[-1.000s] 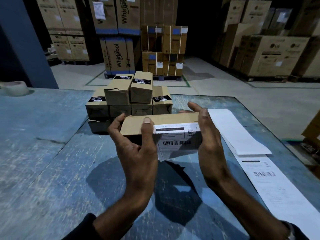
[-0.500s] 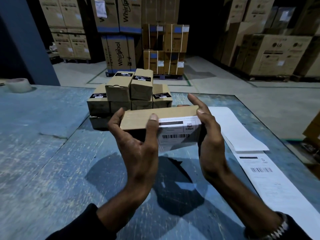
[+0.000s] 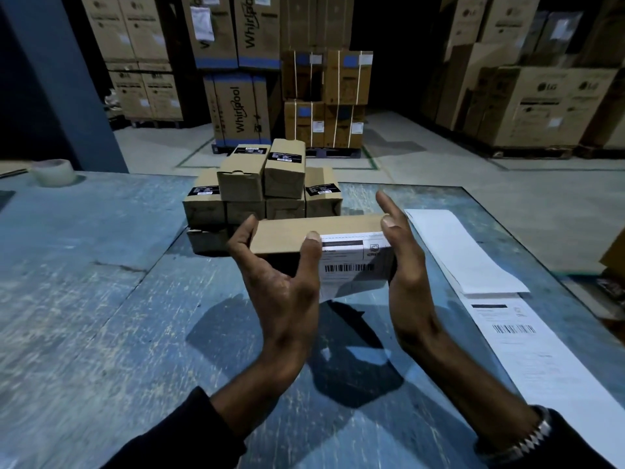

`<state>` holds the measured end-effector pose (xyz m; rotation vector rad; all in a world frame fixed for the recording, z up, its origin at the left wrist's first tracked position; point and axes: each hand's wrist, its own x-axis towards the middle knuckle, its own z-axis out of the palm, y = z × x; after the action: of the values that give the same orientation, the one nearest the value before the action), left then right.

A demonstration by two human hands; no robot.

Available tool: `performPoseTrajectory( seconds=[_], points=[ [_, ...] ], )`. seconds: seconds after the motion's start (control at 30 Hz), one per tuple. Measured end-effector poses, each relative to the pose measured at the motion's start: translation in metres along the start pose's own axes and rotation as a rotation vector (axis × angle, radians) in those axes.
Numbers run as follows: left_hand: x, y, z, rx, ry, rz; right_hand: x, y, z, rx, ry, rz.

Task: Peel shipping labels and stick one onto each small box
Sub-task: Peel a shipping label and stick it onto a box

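Warehouse floor (image 3: 439,170), dim light. Large appliance cartons (image 3: 243,110) stacked on pallets behind, some printed Whirlpool, others LG along the right wall.

Worn blue surface (image 3: 84,282) fills the lower view, scratched and patchy, with a glossier sheet laid over its right half.

Stack of small boxes (image 3: 260,187) sits at the far middle of the surface, several layers high; black labels on the tops of four of them.

Long white label strip (image 3: 527,350) lies along the right side of the surface, one printed label with a barcode showing; a blank white sheet (image 3: 463,252) rests over its far end.

Tape roll (image 3: 55,171) near the far left edge, well apart from everything else.

One small box (image 3: 304,236) is held in the air above the surface, just in front of the stack, lying lengthwise left to right. A white shipping label (image 3: 351,265) with a barcode wraps its right half, over the top edge and down the near face; the lower edge hangs loose below the box.

Left hand (image 3: 280,286) grips the box's left part, thumb on the top near edge beside the label, fingers curled round the far side.

Right hand (image 3: 406,265) is flat against the box's right end, fingers straight, thumb pressing the top corner over the label. Metal watch band (image 3: 531,438) on that wrist.
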<state>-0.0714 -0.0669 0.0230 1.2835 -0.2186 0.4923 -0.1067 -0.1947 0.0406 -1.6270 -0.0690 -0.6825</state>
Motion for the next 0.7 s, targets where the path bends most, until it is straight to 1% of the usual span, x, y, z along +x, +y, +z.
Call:
performPoseTrajectory(
  seconds=[0.13, 0.2, 0.37, 0.57, 0.7],
  points=[
    [0.0, -0.0023, -0.0011, -0.016, 0.022, 0.008, -0.0039, -0.0027, 0.0011, -0.044, -0.04, -0.033],
    [-0.0001, -0.0026, -0.0009, -0.019, 0.023, 0.022, -0.0022, -0.0008, -0.0013, -0.05, -0.02, -0.024],
    [-0.0024, -0.0026, -0.0004, 0.014, -0.011, 0.053, 0.0012, 0.0015, -0.0022, 0.027, 0.041, -0.003],
    [-0.0034, -0.0033, 0.0005, 0.041, -0.019, 0.042, -0.0014, 0.0004, -0.0025, -0.07, 0.021, -0.025],
    [-0.004, -0.0027, 0.0022, 0.053, -0.02, 0.023, 0.0025, 0.0027, -0.0036, -0.021, 0.047, -0.019]
  ],
)
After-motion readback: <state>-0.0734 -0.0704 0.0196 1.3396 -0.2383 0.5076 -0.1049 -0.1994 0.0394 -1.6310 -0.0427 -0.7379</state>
